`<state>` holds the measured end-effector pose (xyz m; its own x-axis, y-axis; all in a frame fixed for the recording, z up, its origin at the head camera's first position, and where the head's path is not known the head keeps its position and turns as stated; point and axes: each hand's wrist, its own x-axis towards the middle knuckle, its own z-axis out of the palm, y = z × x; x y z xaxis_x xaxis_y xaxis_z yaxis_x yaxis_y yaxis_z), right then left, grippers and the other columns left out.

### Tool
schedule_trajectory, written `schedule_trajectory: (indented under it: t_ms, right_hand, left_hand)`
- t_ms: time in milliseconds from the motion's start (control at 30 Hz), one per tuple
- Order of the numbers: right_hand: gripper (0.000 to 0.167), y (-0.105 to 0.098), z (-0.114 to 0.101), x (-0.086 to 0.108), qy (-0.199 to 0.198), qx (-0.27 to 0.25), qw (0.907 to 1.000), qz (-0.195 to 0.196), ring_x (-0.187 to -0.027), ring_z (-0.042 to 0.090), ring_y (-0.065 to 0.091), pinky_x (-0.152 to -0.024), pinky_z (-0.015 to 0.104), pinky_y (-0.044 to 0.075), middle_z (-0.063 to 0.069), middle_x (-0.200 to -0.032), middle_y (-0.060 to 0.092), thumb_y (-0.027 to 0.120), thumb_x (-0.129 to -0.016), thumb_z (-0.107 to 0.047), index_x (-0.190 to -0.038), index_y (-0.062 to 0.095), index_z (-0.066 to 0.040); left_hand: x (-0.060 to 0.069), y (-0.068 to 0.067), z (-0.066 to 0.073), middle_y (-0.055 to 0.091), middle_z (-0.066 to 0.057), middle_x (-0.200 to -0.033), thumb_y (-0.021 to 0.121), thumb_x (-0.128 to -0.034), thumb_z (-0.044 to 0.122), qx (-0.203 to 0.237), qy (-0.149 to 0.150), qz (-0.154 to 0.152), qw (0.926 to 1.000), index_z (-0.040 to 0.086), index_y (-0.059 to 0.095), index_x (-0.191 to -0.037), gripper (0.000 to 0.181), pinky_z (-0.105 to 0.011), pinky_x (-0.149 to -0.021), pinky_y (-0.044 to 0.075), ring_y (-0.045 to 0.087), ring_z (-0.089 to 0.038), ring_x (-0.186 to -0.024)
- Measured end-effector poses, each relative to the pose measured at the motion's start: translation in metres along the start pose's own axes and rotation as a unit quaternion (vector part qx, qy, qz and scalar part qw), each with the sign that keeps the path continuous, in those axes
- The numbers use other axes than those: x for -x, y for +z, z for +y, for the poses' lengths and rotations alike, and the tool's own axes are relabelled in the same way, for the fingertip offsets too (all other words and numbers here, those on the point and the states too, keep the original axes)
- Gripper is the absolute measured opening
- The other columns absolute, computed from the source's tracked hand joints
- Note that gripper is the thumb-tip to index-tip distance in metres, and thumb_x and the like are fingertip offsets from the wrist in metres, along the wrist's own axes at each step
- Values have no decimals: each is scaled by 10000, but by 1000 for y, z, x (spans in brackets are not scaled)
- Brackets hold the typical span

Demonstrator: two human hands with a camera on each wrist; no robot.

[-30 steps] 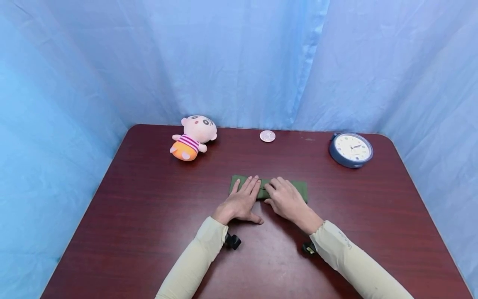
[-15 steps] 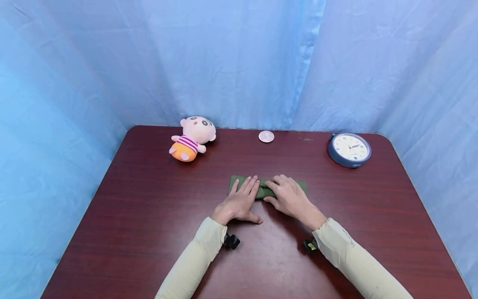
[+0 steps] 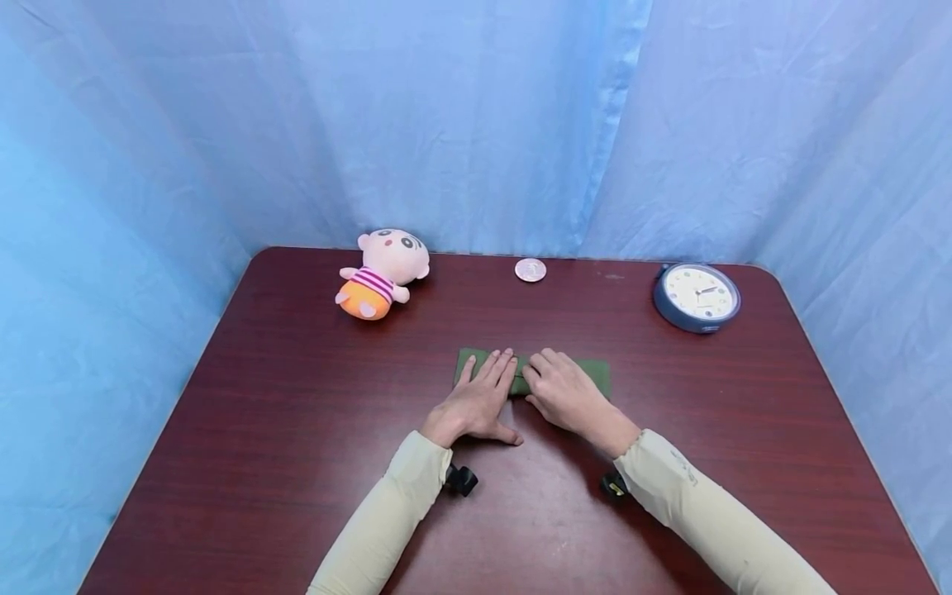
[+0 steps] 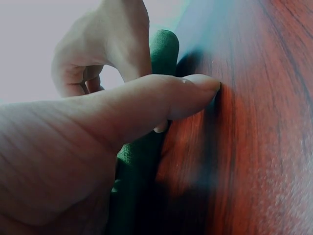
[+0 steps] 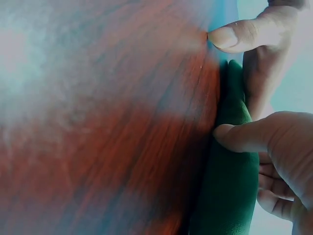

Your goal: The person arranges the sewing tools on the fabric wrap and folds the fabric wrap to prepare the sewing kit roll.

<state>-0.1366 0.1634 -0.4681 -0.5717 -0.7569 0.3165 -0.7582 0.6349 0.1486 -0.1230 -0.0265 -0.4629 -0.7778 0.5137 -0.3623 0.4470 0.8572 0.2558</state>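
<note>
A long, flat bundle of folded green cloth [image 3: 598, 375] lies across the middle of the table. My left hand [image 3: 479, 406] rests spread over its left half, fingers straight and thumb down on the wood. Just right of centre, my right hand [image 3: 567, 395] pinches the cloth with curled fingers. In the right wrist view the right thumb [image 5: 244, 136] presses against the near edge of the green cloth [image 5: 227, 188]. The left wrist view shows the left thumb [image 4: 166, 95] in front of the bundle's rounded edge [image 4: 164, 49]. What the right fingertips hold on top is hidden.
A plush doll [image 3: 378, 277] in a striped top and orange bottoms lies at the back left. A small round shiny disc [image 3: 530, 270] lies near the back edge. A blue round clock [image 3: 697, 299] lies at the back right. Blue curtains [image 3: 476, 124] surround the table [image 3: 297, 430].
My right hand shifts slightly right, then back left along the cloth, its fingers curling in more over the middle. The left hand stays still, pressing the cloth.
</note>
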Motion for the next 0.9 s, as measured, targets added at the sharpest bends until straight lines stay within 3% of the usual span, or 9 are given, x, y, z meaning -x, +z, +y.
schedule_trajectory:
  t_ms: [367,567,767,900]
  right_hand:
    - [318,4,-6,-2,-100,340,9993,91,-798,255,552,-720,354,504,104,-892,662,821,-739,-191,-954,717,20]
    - [283,8,-10,-1,-97,568,9983,127,-765,254,520,-695,348,485,98,-827,627,732,-642,-52,-908,703,41]
    - [347,10,-11,-1,-90,617,9978,223,-774,262,516,-717,357,478,95,-814,621,765,-576,-89,-889,697,43]
    - [326,12,-8,-2,-26,289,9990,343,-777,262,527,-722,356,481,93,-820,645,816,-607,-125,-874,706,27]
  left_hand:
    - [1,0,-1,21,-86,-1717,723,-805,647,-38,38,11,10000,71,68,-1621,1195,-530,-1284,94,38,-246,-1600]
    - [2,-1,-1,8,-88,-1717,736,-801,632,-48,68,-13,10000,70,65,-1621,1199,-528,-1284,95,35,-245,-1600]
    - [1,-1,-1,0,-85,-1717,739,-803,623,-72,63,-22,10000,71,61,-1621,1197,-524,-1285,97,34,-244,-1601]
    - [1,-1,-1,0,-84,-1717,733,-806,628,-69,47,-30,10000,72,60,-1621,1195,-522,-1285,94,32,-243,-1601]
